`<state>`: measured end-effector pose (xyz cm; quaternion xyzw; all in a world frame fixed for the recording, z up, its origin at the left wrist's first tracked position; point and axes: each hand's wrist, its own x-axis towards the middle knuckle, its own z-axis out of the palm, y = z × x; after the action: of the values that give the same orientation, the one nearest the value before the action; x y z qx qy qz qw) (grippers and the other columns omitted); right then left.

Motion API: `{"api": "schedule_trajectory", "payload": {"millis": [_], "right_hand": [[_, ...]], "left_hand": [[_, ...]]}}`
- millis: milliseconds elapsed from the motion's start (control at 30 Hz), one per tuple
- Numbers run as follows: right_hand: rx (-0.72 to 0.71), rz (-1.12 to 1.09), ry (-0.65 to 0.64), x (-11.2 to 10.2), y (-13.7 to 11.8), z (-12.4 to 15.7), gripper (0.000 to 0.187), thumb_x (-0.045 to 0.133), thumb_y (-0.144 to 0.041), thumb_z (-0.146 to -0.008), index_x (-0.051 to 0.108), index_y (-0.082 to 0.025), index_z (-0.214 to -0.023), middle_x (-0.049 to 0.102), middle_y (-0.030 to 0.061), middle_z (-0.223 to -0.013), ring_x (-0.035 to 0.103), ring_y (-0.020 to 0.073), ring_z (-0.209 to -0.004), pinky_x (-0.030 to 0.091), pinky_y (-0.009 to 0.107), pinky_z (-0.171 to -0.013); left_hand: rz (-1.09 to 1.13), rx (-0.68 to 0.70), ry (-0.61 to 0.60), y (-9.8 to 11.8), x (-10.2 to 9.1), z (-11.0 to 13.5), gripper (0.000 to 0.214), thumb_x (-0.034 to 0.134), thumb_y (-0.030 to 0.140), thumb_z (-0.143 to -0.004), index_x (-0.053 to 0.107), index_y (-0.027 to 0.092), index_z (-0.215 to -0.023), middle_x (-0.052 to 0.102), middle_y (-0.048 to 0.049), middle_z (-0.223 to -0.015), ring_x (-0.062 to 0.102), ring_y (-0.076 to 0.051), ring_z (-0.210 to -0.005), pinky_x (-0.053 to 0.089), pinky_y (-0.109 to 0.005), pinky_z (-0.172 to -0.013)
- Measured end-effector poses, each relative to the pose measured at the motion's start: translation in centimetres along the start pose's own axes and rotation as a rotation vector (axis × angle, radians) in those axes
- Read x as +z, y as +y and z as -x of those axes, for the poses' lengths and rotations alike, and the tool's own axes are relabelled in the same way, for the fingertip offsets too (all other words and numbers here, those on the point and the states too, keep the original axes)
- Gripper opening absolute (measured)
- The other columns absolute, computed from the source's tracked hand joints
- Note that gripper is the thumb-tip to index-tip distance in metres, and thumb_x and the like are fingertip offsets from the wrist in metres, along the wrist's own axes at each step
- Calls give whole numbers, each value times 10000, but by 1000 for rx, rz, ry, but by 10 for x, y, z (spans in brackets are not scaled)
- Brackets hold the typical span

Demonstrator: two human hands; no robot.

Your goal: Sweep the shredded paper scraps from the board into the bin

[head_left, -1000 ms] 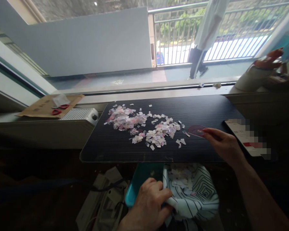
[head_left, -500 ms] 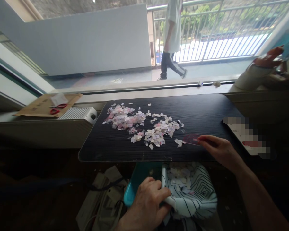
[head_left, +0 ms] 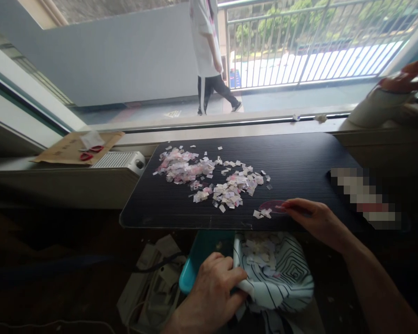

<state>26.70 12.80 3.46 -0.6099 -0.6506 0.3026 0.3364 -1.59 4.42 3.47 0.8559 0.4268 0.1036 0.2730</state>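
My right hand (head_left: 316, 219) lies on the black table (head_left: 299, 157) near its front edge, fingers closed on a thin translucent pink card (head_left: 272, 206). The card's edge touches a few small paper scraps (head_left: 261, 213). A larger heap of white and pink scraps (head_left: 209, 178) is spread over the table's middle. Below the front edge, my left hand (head_left: 212, 290) grips the rim of a teal bin (head_left: 198, 260) lined with a white striped bag (head_left: 282, 278). Paper scraps lie inside the bag.
A brown envelope with red scissors (head_left: 87, 155) rests on the sill at left beside a white heater (head_left: 121, 160). Another person's sleeve and hand (head_left: 386, 99) rest at the far right. A blurred-out sheet (head_left: 365, 197) lies on the table's right. Someone walks outside the window (head_left: 209, 51).
My right hand has drawn the pink card and a few scraps toward the table's front edge. The person outside has walked left. My left hand stays on the bin.
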Motion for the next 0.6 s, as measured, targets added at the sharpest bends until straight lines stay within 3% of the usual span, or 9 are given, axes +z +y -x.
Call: {"api": "schedule_trajectory", "payload": {"millis": [167,433,600], "right_hand": [[-26,59,50,5,7,3,245,599,-397,-808,719,-211,-912,743,33,-904,683,221,-830,539,334,-788],[-81,70,-144,-2,4,36,186,564,-346,-854,700,-231,-904,722,25,-894,665,184,-806,529,278,-735],[-166,65,-8,11,4,15,184,570,-314,-850,702,-217,-937,715,30,-928,660,180,-844,518,297,-803]], "left_hand": [[-10,-23,12,0,-2,1,70,633,173,-773,603,224,-810,537,23,-718,501,-155,-720,341,-298,-711],[-19,-4,11,2,-2,-2,43,619,181,-783,607,219,-801,537,18,-717,488,-156,-718,331,-291,-696],[-14,17,19,2,-2,-3,31,624,193,-787,607,215,-801,525,25,-703,478,-144,-689,331,-289,-701]]}}
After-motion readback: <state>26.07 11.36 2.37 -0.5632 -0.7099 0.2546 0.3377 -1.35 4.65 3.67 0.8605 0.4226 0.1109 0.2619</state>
